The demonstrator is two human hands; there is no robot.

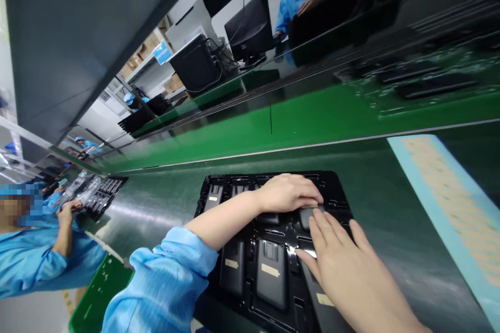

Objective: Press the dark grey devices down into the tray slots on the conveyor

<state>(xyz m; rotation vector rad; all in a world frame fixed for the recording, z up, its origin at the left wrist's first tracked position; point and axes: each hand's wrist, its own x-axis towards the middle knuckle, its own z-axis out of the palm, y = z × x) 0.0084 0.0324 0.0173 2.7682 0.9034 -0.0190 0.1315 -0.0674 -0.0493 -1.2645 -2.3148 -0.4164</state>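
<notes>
A black moulded tray (336, 187) lies on the dark green bench in front of me, with several black rectangular parts (270, 270) seated in its pockets, some bearing small tan labels. My left hand (289, 192) reaches across the tray, fingers curled down over a small black part (307, 214) near the tray's middle. My right hand (344, 265) lies flat with fingers stretched out, fingertips touching that same part from the near side. What the left fingers grip is partly hidden.
A green conveyor belt (312, 114) runs beyond the bench. A pale blue sheet with rows of tan labels (449, 203) lies at right. A co-worker in blue at left handles another black tray (103, 195). Another person sits behind monitors (250, 26) across the line.
</notes>
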